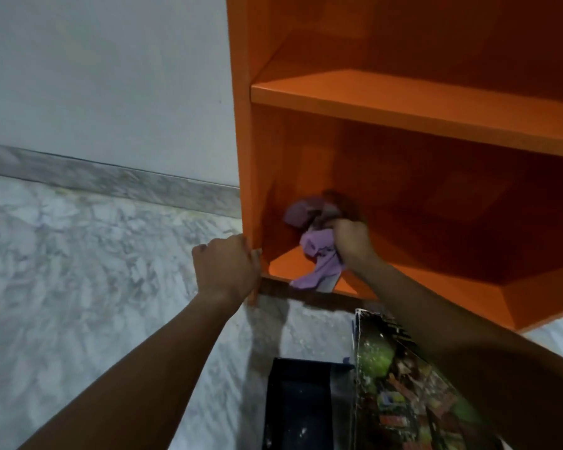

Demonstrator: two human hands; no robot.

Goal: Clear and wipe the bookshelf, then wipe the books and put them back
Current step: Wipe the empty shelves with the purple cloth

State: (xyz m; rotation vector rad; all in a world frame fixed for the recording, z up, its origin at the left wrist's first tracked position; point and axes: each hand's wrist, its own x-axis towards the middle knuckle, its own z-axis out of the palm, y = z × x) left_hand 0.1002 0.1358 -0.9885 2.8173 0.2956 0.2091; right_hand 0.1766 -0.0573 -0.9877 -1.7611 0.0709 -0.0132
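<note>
One orange bookshelf [403, 102], two boards in view. One purple cloth [319, 254], bunched in the right hand's [351, 238] curled fingers, spills left of them onto the lower board. The left hand [225, 267] grips the shelf's left edge. Nearer, on the floor [78, 287], lie two: a dark book [306, 401] and a colourful book [403, 384].

Purple cloth [319, 251] in right hand [351, 238] inside orange bookshelf [403, 102]

No word, number or sign can be read here. The colourful book [403, 384] at the near right carries some print on its cover, but it is too blurred to make out. The dark book [306, 401] just left of it shows only pale specks.
</note>
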